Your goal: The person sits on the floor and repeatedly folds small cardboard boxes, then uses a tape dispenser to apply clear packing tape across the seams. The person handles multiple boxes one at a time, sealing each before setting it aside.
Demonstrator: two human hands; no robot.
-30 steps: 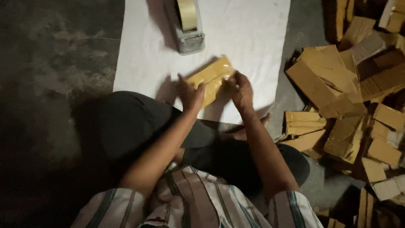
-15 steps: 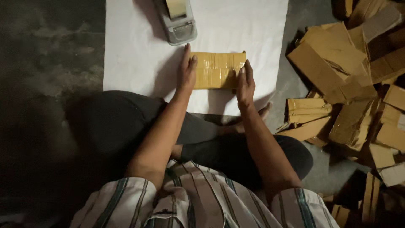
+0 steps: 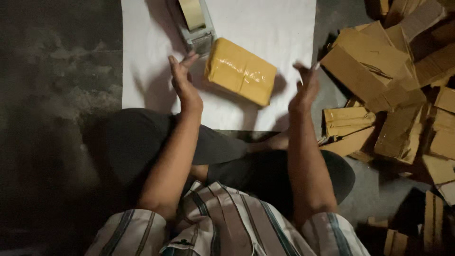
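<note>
While both hands are open and hold nothing, the yellow packet (image 3: 241, 71) lies between them.
Its long side slants beside the tape holder (image 3: 196, 26); the left hand (image 3: 182, 83) is nearer the packet than the right hand (image 3: 305, 87).

- Both hands let go: left hand (image 3: 182, 80) and right hand (image 3: 305, 87) now open, raised either side of yellow taped parcel (image 3: 241, 71), not touching it.
- Parcel turned askew between hands, up near tape dispenser (image 3: 196, 26).
</note>
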